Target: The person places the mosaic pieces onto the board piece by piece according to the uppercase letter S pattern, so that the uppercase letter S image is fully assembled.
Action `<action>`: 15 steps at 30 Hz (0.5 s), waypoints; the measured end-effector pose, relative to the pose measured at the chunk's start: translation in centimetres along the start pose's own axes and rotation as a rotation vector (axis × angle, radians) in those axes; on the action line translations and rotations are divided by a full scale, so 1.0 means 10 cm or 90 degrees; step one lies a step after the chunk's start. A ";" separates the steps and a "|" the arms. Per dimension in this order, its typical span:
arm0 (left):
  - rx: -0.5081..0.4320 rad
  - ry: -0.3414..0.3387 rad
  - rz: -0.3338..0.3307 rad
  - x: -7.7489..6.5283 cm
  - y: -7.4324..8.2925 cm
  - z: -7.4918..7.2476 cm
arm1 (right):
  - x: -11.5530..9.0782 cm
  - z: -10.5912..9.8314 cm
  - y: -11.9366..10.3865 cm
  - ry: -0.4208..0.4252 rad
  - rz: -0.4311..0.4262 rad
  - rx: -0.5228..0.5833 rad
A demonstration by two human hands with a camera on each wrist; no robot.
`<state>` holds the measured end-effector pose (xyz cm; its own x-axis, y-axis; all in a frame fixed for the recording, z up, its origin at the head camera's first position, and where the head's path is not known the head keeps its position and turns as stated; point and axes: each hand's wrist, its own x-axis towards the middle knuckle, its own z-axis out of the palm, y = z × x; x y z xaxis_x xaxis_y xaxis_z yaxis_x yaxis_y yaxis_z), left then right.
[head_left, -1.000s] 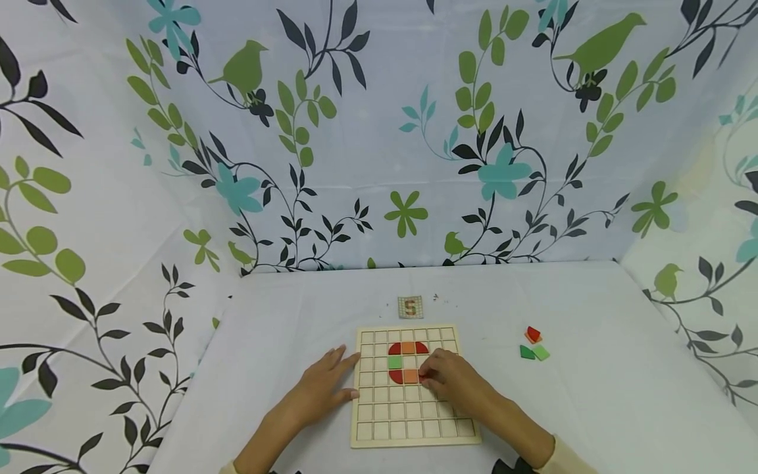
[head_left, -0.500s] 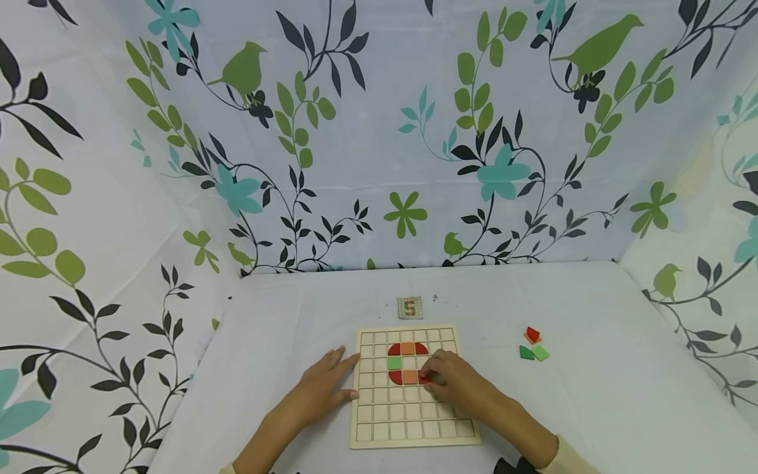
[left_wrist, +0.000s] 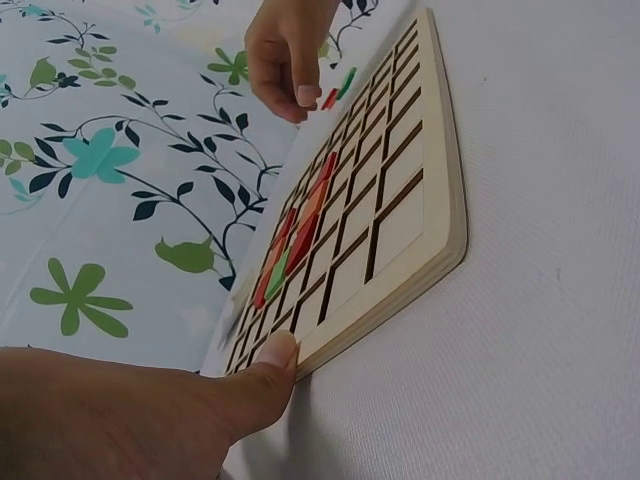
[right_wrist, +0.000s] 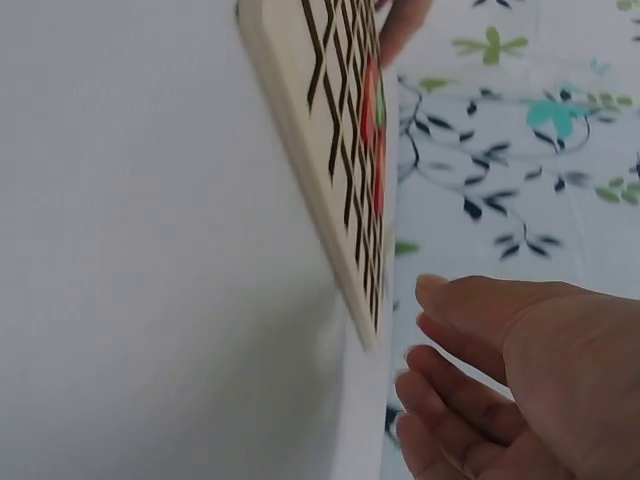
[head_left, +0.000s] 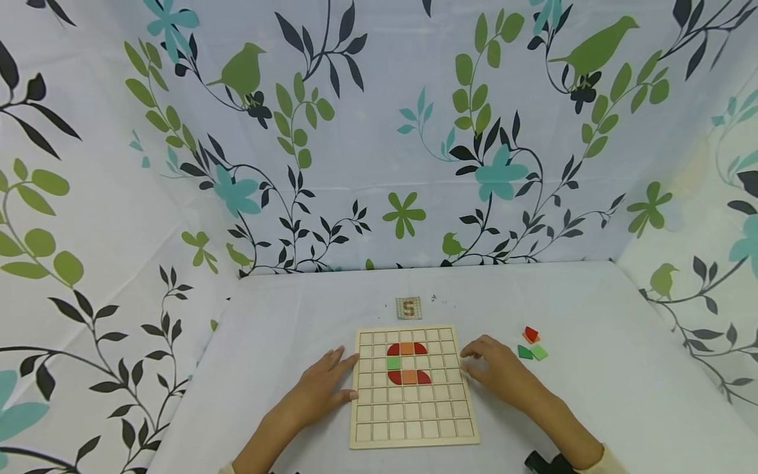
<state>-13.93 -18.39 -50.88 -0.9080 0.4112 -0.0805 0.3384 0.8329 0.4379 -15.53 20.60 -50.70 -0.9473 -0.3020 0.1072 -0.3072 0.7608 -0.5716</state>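
Note:
A square wooden grid board (head_left: 414, 413) lies on the white table. Set in its cells are red rounded pieces (head_left: 423, 377), orange squares (head_left: 408, 377) and one green square (head_left: 393, 363). My left hand (head_left: 322, 382) rests at the board's left edge, fingers spread; in the left wrist view its thumb (left_wrist: 277, 352) touches the rim. Just off the right edge hovers my right hand (head_left: 500, 370), fingers loosely bent with nothing between them, its thumb and fingertips apart in the right wrist view.
Loose pieces lie to the right: a red one (head_left: 531, 333) over an orange one, a dark green one (head_left: 525, 352) and a light green square (head_left: 539, 352). Behind the board is a small pattern card (head_left: 408, 307). A leaf-and-bird printed cloth (head_left: 355, 131) hangs around the table.
My right hand has let go of the red piece, which now sits in its cell right of the lower orange square, and has moved right off the board. The left hand stays put.

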 end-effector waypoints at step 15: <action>-0.001 0.001 0.001 -0.02 0.01 -0.01 | -0.37 -0.52 0.78 0.075 0.187 -0.038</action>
<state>-13.71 -18.40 -50.74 -0.9078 0.4118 -0.0792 0.3392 0.8321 0.4388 -14.92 30.61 -51.28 -0.9992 0.0017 0.0399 -0.0203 0.8393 -0.5433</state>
